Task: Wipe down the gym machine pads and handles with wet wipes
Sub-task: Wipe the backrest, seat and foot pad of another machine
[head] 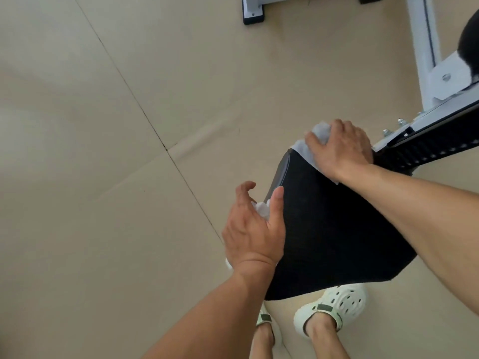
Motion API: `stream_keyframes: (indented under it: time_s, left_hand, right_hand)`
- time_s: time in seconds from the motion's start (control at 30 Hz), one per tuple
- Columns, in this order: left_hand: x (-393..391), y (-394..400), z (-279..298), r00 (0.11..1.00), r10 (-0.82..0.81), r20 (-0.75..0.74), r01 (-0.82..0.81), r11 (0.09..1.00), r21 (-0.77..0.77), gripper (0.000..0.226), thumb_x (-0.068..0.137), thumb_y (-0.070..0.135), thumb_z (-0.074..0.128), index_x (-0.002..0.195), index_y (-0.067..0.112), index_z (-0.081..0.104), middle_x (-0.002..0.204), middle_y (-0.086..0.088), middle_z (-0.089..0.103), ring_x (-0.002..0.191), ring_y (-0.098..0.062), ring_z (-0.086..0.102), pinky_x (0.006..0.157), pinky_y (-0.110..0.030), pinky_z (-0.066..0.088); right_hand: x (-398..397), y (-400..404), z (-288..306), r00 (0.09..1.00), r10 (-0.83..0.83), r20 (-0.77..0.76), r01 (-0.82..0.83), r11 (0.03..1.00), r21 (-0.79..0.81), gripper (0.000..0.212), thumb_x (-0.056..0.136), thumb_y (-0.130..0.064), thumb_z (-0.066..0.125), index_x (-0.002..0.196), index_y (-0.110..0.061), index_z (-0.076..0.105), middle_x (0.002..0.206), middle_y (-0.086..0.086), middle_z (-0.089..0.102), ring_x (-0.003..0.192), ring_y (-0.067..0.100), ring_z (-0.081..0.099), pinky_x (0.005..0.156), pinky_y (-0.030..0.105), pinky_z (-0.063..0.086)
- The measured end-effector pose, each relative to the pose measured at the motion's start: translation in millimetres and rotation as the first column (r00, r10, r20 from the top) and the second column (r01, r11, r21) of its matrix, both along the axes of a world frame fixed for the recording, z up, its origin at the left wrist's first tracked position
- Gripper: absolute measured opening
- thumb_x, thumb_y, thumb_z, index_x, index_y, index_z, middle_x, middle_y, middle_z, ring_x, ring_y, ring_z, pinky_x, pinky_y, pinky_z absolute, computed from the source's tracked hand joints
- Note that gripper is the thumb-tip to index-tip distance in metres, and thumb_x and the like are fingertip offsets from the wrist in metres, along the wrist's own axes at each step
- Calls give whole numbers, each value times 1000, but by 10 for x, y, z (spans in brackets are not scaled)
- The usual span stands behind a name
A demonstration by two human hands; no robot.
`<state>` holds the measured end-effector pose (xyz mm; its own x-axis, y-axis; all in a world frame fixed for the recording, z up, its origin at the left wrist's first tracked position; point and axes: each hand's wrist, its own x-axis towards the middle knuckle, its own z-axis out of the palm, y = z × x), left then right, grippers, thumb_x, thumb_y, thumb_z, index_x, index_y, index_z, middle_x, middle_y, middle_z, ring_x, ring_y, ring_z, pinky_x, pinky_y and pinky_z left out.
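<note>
Pad (331,224): right hand (342,149) presses a wipe (304,151) onto its far end, left hand (252,229) loosely clutches a crumpled wipe (261,209) at its left edge.

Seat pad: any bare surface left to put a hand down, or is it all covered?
Bare: the black seat pad between left hand and right hand, down to its near edge. Crowded: the far end, under the right hand and wipe.
</note>
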<state>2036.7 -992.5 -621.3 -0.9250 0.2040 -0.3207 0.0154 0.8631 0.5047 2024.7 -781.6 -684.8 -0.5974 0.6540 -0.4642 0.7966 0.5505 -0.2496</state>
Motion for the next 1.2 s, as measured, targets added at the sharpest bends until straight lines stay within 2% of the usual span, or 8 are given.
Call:
stream_keyframes:
  time_s: [0.23, 0.43, 0.53, 0.63, 0.77, 0.83, 1.07, 1.2]
  left_hand:
    - [-30, -6, 74, 958, 273, 92, -287, 936, 206, 46, 100, 57, 19, 124, 28, 46, 84, 12, 56, 73, -6, 51, 69, -29, 33]
    - [-121, -363, -9, 740, 592, 318, -672, 666, 323, 49, 95, 70, 33, 97, 28, 59, 104, -9, 69, 98, -27, 63, 86, -40, 49]
    - [27, -625, 62, 802, 463, 376, -577, 765, 288, 45, 94, 67, 46, 85, 27, 63, 90, -3, 69, 83, -20, 61, 74, -36, 49]
    - [167, -648, 152, 898, 252, 360, -349, 907, 235, 47, 90, 73, 46, 82, 29, 59, 78, 6, 66, 78, -11, 63, 70, -34, 50]
    - [258, -631, 136, 935, 238, 265, -293, 936, 195, 47, 84, 76, 52, 82, 30, 52, 74, 6, 64, 72, -11, 62, 66, -36, 52]
    - [308, -703, 66, 989, 124, 85, -139, 970, 200, 43, 83, 74, 54, 86, 31, 53, 79, 10, 61, 70, -9, 58, 60, -29, 48]
    - [315, -740, -218, 881, -199, -429, 294, 941, 167, 47, 94, 51, 58, 66, 14, 63, 77, 0, 52, 63, -17, 47, 47, -28, 36]
    - [264, -768, -110, 991, 10, -130, 31, 950, 309, 68, 98, 66, 38, 53, 17, 51, 68, 6, 44, 58, -15, 43, 54, -31, 35]
  right_hand:
    - [-51, 13, 99, 975, 192, 113, -191, 981, -19, 74, 101, -63, 24, 147, -6, 42, 151, 17, 43, 142, 36, 35, 117, 47, 26]
    - [-40, -878, 279, 836, 548, 27, -547, 836, -35, 55, 95, -50, 28, 118, -19, 68, 138, 9, 58, 142, 24, 36, 126, 37, 9]
    - [162, -1373, 477, 786, 616, -55, -618, 784, -52, 42, 96, -40, 27, 88, -25, 66, 108, 4, 68, 117, 24, 51, 117, 36, 23]
    - [319, -1486, 488, 768, 630, -117, -629, 776, 46, 44, 106, -41, 31, 131, -24, 64, 135, -2, 62, 129, 20, 46, 120, 35, 17]
    - [521, -1521, 416, 827, 558, -68, -555, 830, 57, 75, 102, -58, 3, 164, -15, 0, 172, 2, -2, 158, 17, -8, 128, 38, -6]
    - [772, -1608, 440, 880, 460, -115, -460, 887, 27, 78, 99, -64, -6, 160, -17, -18, 167, -1, -24, 154, 12, -24, 127, 36, -11]
    - [1233, -1731, 458, 979, 165, -119, -166, 986, -3, 79, 100, -67, 2, 162, -21, -11, 169, -5, -18, 153, 6, -24, 127, 34, -10]
    - [1126, -1577, 422, 980, 172, -97, -176, 984, -33, 81, 99, -70, 2, 161, -21, -15, 169, -6, -22, 152, 6, -26, 127, 35, -11]
